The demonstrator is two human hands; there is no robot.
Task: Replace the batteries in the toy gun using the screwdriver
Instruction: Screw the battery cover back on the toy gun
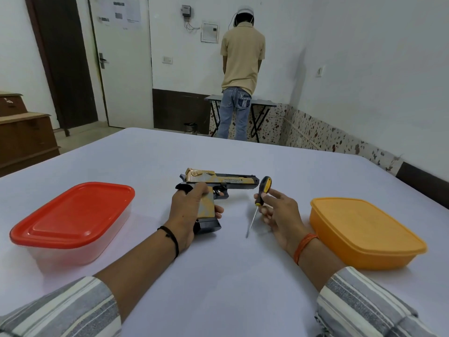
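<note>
On the white counter [218,276], between a red-lidded box [73,215] and a yellow box [364,234], my left hand [187,215] is gripping the toy gun [218,183] (barrel pointing right) while my right hand [279,215] is pinching the screwdriver [261,193].

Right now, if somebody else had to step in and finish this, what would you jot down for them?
Left hand: grips the toy gun by its handle; the gun lies on its side on the white table.
Right hand: holds the screwdriver by its handle, tip down near the table, not on the gun.
Red-lidded box on the left and yellow box on the right are both closed.
Done: tool and gun picked up.
Left: no screw loosened yet, no batteries in sight; open the compartment, swap the batteries, close it.
</note>
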